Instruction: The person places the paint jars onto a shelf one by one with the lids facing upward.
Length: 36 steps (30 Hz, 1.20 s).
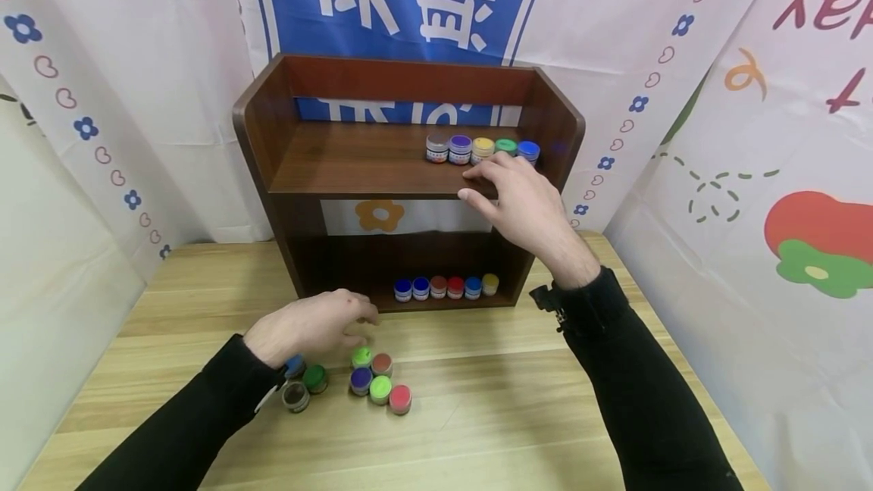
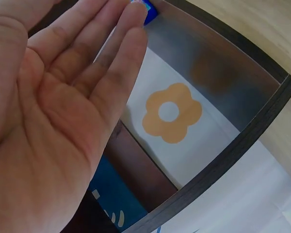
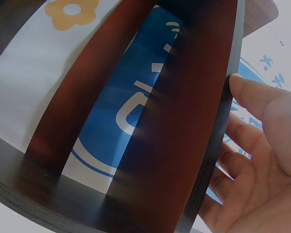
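Fingers (image 1: 487, 170) near jars (image 1: 460, 149): five upper shelf (image 1: 355, 157), six lower shelf (image 1: 450, 306), eight table (image 1: 477, 408).

A light wood-grain desk (image 1: 491, 423) has a white cloth (image 1: 157, 36) hanging behind its far edge, printed with a blue panel (image 1: 407, 36) of white characters. Beyond its right edge, a white sheet (image 1: 689, 279) carries a rounded red print (image 1: 818, 214), an orange squiggle (image 1: 746, 74) and dark-red lettering (image 1: 832, 14).

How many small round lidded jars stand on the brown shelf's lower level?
6, in one row, left to right: dark blue jar, second dark blue jar, brownish-red jar, red jar, lighter blue jar, yellow jar. None looks hidden.
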Each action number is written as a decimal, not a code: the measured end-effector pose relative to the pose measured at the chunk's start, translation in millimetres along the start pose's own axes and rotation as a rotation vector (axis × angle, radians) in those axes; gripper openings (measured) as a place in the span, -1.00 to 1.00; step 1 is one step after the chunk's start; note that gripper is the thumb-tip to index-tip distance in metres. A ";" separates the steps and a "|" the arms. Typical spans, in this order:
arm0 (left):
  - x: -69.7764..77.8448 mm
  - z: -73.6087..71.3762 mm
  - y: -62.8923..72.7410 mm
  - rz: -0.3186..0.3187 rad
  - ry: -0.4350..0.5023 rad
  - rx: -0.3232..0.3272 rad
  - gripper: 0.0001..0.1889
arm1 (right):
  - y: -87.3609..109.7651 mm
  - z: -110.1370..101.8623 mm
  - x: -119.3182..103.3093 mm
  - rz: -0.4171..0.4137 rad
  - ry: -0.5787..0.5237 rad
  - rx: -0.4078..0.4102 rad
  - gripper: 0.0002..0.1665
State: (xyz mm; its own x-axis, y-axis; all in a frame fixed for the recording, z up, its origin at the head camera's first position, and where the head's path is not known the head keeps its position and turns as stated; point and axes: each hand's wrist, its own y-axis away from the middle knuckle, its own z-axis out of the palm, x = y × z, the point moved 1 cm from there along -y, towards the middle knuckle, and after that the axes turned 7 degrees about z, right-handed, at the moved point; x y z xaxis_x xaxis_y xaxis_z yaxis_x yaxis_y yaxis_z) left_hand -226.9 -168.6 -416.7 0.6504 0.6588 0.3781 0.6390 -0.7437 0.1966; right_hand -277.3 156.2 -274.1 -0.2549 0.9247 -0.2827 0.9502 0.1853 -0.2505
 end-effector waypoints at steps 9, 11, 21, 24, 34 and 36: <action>-0.5 9.1 -1.2 0.017 0.083 -0.061 -0.72 | -0.1 0.3 -0.2 -0.003 0.001 0.001 -0.42; -1.1 11.7 -2.5 0.020 0.092 -0.063 -0.74 | 0.1 0.2 -0.1 -0.003 0.001 0.001 -0.42; -3.3 24.6 -8.6 0.025 0.045 -0.060 -0.88 | -0.1 0.3 -0.9 -0.004 0.004 0.002 -0.42; -4.0 24.5 -8.5 0.022 0.054 -0.058 -0.88 | 0.1 0.4 -1.0 -0.005 0.005 0.001 -0.41; -11.1 23.6 -9.4 0.006 0.033 0.004 -0.84 | 0.7 1.2 -0.4 -0.008 0.005 0.007 -0.42; -11.9 24.6 -9.8 -0.025 0.023 0.030 -0.81 | 0.8 1.3 -0.6 -0.007 0.006 0.006 -0.42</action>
State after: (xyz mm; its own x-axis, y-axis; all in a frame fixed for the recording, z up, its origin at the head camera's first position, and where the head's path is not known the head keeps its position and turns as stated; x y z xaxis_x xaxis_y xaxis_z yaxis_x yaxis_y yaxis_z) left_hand -230.8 -166.4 -445.4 0.6245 0.6744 0.3940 0.6676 -0.7227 0.1788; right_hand -276.6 155.4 -275.3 -0.2601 0.9254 -0.2756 0.9473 0.1893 -0.2583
